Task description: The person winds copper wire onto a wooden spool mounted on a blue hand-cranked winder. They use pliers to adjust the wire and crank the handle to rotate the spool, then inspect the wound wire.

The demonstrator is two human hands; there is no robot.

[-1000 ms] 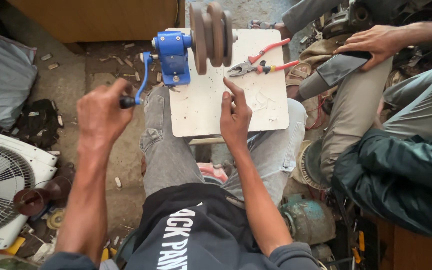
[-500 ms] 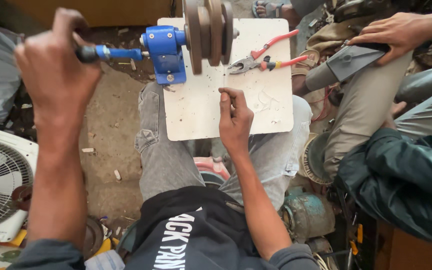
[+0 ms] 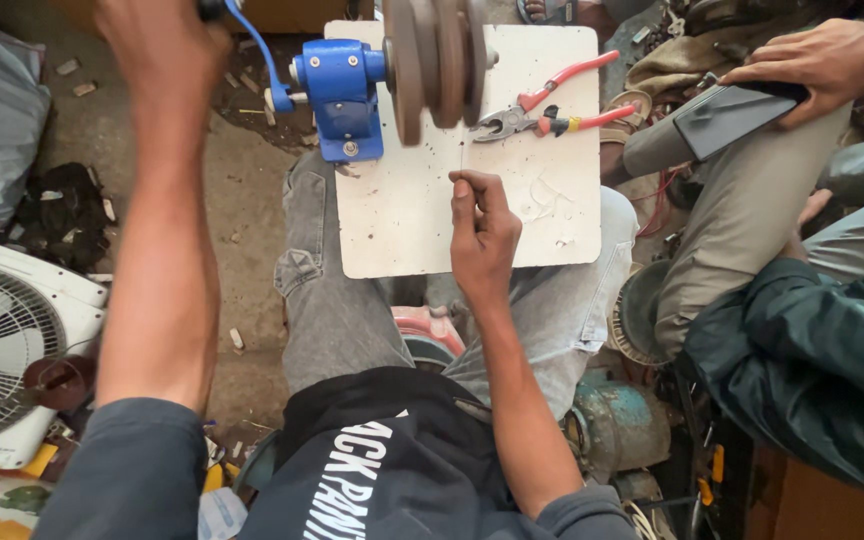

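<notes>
Left hand clenched on crank of heavy, rigid grinder. Right hand pinching thin, light wire against wheel; best gripped low.

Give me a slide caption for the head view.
Left hand on blue hand grinder's crank; right hand rests on white board.

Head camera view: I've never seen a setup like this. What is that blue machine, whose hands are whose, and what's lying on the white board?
This is a single camera worn on the person's head, looking down at their lap. A white board rests on their knees. Clamped at its far edge is a blue hand-cranked grinder with grey stone wheels. The left hand grips the crank handle. The right hand rests on the board, pinching something too small to identify. Red-handled pliers lie on the board. The hand at upper right belongs to another person.
</notes>
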